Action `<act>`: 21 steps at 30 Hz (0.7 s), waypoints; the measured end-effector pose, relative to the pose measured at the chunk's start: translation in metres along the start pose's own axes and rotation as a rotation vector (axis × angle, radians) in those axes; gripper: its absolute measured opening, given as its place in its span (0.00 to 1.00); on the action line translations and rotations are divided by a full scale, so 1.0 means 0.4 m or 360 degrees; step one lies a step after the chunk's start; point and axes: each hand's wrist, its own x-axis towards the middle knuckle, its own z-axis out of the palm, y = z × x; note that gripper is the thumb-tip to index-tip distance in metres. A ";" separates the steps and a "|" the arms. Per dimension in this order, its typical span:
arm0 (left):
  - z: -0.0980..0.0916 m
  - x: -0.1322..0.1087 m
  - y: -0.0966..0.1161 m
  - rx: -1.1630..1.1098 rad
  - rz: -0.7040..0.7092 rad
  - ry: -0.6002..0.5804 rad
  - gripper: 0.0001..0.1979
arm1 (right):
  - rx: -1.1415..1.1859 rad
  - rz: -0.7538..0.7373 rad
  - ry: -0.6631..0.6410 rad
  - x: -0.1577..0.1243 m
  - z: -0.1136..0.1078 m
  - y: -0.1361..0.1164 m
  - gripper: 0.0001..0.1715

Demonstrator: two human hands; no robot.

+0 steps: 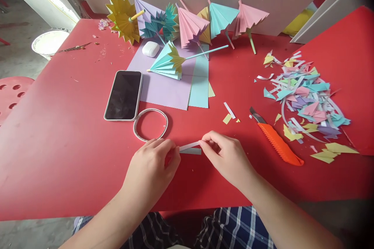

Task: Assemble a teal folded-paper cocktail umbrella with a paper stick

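Both of my hands pinch a thin white strip [189, 148] just above the red table [58, 144]. My left hand [152, 167] grips its left end with closed fingers. My right hand [224, 155] pinches its right end between thumb and forefinger. A near-empty roll of tape [150, 124] lies just behind my left hand. An orange utility knife [276, 142] lies to the right of my right hand, blade pointing away.
A phone [124, 94] lies face up left of lilac and blue paper sheets [172, 85]. Several folded paper umbrellas [189, 25] stand along the back wall, with a white earbud case [150, 48]. A heap of paper scraps [304, 99] sits at right. A red stool [11, 93] stands left.
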 end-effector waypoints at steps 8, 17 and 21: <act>-0.008 0.019 0.000 -0.0114 0.0092 -0.0088 0.12 | 0.0107 0.0172 0.0067 -0.048 0.009 -0.010 0.11; 0.012 0.011 -0.005 -0.0063 0.0055 -0.0153 0.13 | 0.0027 0.0174 0.0168 -0.067 0.033 -0.005 0.11; 0.007 0.013 -0.003 -0.0111 -0.0012 -0.0185 0.13 | 0.0142 0.0166 0.0237 -0.073 0.036 -0.019 0.10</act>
